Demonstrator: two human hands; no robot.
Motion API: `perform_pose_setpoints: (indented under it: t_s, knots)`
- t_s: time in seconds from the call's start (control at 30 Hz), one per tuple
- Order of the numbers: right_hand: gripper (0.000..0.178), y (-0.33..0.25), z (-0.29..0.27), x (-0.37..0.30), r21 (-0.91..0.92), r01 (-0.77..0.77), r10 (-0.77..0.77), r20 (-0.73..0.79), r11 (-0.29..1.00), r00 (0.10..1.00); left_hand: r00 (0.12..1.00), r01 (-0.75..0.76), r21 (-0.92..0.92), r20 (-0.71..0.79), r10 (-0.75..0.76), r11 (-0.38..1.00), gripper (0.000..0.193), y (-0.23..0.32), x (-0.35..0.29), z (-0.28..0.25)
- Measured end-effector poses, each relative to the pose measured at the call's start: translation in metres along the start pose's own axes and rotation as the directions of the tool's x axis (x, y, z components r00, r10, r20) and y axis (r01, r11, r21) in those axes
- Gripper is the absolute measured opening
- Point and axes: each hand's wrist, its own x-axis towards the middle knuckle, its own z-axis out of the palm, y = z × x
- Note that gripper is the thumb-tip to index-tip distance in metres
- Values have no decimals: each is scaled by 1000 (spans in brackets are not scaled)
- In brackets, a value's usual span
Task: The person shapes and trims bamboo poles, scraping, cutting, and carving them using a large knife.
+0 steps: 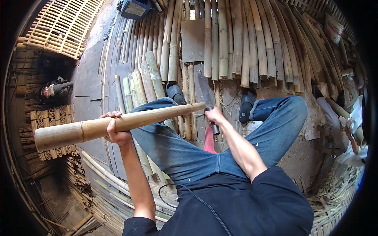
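My left hand (118, 133) is wrapped round a thick bamboo pole (155, 118), nearer its wide end. The pole lies slantwise over my left leg, with its wide sawn end out to the left and its other end near my right hand. In my right hand (214, 116) is a machete (205, 89), gripped by its dark handle, the blade pointing away from me. That blade stands close beside the pole's right end; whether they touch I cannot tell. Below the machete, between my legs, a red stool (209, 141) partly shows.
Long bamboo poles (258, 39) lie in rows ahead, with shorter pieces (138, 84) by my left foot. A flat board (193, 41) rests among them. Stacked bamboo bundles (51, 118) stand at left. Another person's hand (351, 135) shows at far right. Shavings (334, 196) lie lower right.
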Motion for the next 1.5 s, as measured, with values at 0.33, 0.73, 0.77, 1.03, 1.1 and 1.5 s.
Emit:
perform_pose_setpoints:
  t_s: [0.33, 0.73, 0.77, 1.03, 1.1, 1.5]
  knots:
    - [15, 6, 15, -25, -232, -79, 158, 347, 969, 925, 998, -29, 8, 62, 28, 1000, 43, 5, 4, 8]
    - [17, 23, 2, 1, -232, -79, 91, 39, 970, 995, 999, -19, 5, 33, 19, 1000, 45, 8, 0, 3]
    - [17, 24, 10, -9, -283, -53, 94, 133, 958, 987, 999, -16, 1, 33, 16, 1000, 45, 10, 2, 7]
    - [15, -5, 1, -31, -25, -123, 126, 234, 992, 964, 999, -39, 19, 20, 39, 999, 49, 12, 5, 11]
    - [16, -8, -15, -19, 16, -93, 89, 156, 996, 984, 999, -41, 49, 21, 40, 998, 50, 12, 5, 10]
    - [9, -19, 36, -82, 79, -110, 55, 505, 991, 862, 997, -50, 54, 63, 46, 997, 48, 14, 2, 13]
